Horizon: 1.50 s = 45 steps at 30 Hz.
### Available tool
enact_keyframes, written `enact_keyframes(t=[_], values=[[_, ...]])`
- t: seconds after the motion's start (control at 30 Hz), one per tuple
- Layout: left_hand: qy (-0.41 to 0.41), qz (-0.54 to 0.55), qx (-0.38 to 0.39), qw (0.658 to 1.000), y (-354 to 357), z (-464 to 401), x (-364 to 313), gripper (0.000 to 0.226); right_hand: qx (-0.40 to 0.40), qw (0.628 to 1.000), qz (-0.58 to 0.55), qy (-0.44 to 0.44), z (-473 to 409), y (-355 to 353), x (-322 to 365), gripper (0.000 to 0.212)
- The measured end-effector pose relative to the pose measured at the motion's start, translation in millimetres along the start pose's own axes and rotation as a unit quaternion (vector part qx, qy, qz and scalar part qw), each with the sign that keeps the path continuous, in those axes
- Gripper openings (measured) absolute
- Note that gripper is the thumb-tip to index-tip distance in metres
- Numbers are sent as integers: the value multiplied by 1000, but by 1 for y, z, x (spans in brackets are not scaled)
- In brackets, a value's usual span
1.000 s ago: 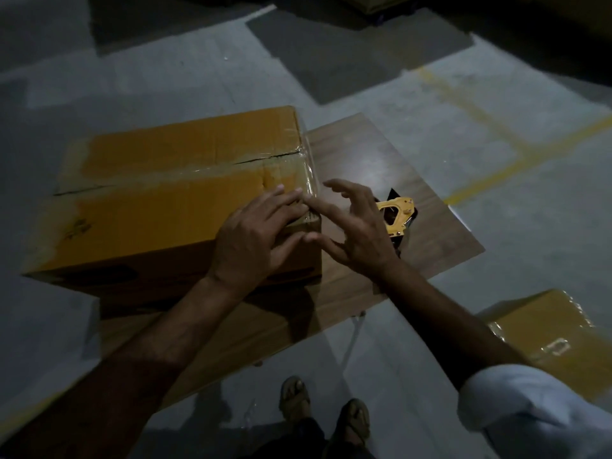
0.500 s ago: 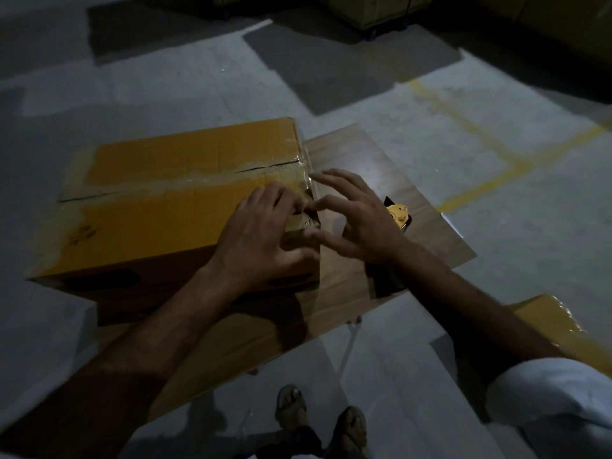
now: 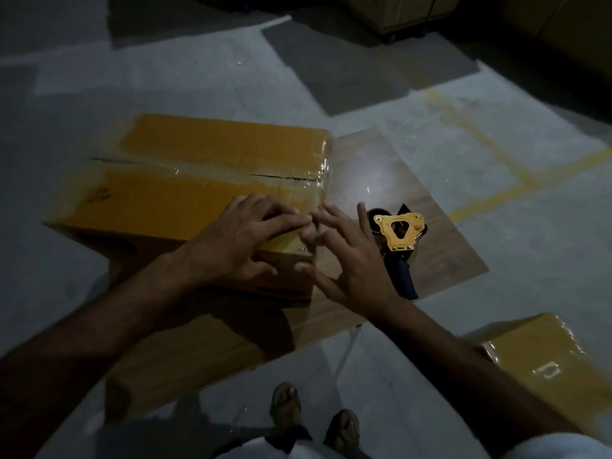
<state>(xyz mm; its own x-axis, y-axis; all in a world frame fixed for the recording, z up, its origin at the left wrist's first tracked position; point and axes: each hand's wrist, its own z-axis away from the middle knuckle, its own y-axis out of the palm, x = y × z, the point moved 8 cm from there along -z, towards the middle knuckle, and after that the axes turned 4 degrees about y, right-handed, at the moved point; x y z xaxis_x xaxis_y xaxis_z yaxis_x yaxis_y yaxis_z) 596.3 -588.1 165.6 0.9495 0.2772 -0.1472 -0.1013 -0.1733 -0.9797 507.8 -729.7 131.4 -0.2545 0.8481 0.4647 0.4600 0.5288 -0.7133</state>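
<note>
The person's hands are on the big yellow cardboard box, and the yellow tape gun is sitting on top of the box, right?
Not quite. The head view shows the yellow tape gun with a dark handle lying on the brown wooden table beside the big yellow cardboard box, not on it. The left hand and right hand are indeed on the box.

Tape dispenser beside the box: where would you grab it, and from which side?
By its dark blue handle, coming from the near side with the right hand. The tape dispenser lies flat on the table with that handle pointing toward the person, free of clutter; the yellow frame at the far end probably carries the cutter.
</note>
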Motion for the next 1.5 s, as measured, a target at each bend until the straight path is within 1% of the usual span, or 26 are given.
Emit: enact_keyframes(t=[0.07, 0.1, 0.17, 0.27, 0.37, 0.43, 0.5, 0.57, 0.63, 0.73, 0.8, 0.9, 1.0, 1.07, 1.1, 1.17, 1.23, 1.27, 1.3, 1.37, 1.4, 1.5], values=[[10, 24, 3, 1000, -5, 17, 3, 81, -17, 1000, 5, -4, 8, 7, 15, 42], [8, 30, -2, 1000, -7, 23, 3, 77, -29, 1000, 7, -8, 12, 10, 21, 44], [-4, 36, -19, 999, -5, 29, 0, 76, -50, 999, 16, -7, 16, 15, 26, 48], [-19, 37, -45, 998, -3, 27, -4, 78, -58, 997, 49, 5, 12, 17, 29, 59], [-32, 7, -58, 998, -4, 25, -7, 85, -20, 997, 67, -12, 10, 17, 32, 65], [-39, -3, -60, 997, -2, 25, -10, 88, 14, 998, 60, -22, 6, 11, 29, 63], [-40, 5, -70, 997, -1, 22, -10, 83, 28, 998, 45, -26, 3, 3, 24, 53], [-37, -7, -98, 994, -2, 22, -12, 76, 23, 998, 45, -29, 3, 2, 21, 47], [-38, -20, -112, 993, 0, 22, -13, 78, 5, 999, 48, -19, 5, 7, 22, 50], [-25, -51, -83, 995, 7, 23, -14, 96, 14, 997, 75, -8, 9, 17, 26, 65], [1, -57, -67, 996, 4, 27, -9, 105, 22, 996, 84, -14, 12, 15, 29, 74], [53, -69, -33, 996, -5, 38, -2, 105, 23, 997, 69, -17, 14, 15, 42, 82], [56, -75, -22, 995, -19, 58, 9, 98, 32, 998, 46, -34, 15, 29, 72, 83], [26, -72, -48, 996, -29, 79, 18, 88, 57, 996, 22, -58, 11, 44, 95, 84], [-7, -52, -63, 997, -33, 91, 22, 87, 73, 994, 17, -74, 9, 51, 107, 85], [-99, 25, -74, 992, -26, 117, 23, 94, 96, 989, 21, -112, 3, 62, 125, 87], [-164, 57, -76, 982, -7, 131, 8, 108, 107, 984, 21, -143, -4, 65, 130, 87], [-192, 56, -88, 976, 2, 133, -1, 114, 112, 982, 19, -154, -5, 63, 128, 86], [-221, 56, -113, 967, 7, 132, -8, 115, 121, 979, 23, -162, -5, 62, 124, 87], [-277, 47, -169, 945, 11, 130, -13, 105, 150, 971, 53, -176, 1, 61, 113, 93], [-296, 25, -188, 936, 10, 129, -16, 99, 161, 968, 67, -181, 3, 60, 107, 95], [-310, -55, -218, 924, 5, 129, -21, 84, 157, 971, 83, -159, 0, 44, 81, 97]])
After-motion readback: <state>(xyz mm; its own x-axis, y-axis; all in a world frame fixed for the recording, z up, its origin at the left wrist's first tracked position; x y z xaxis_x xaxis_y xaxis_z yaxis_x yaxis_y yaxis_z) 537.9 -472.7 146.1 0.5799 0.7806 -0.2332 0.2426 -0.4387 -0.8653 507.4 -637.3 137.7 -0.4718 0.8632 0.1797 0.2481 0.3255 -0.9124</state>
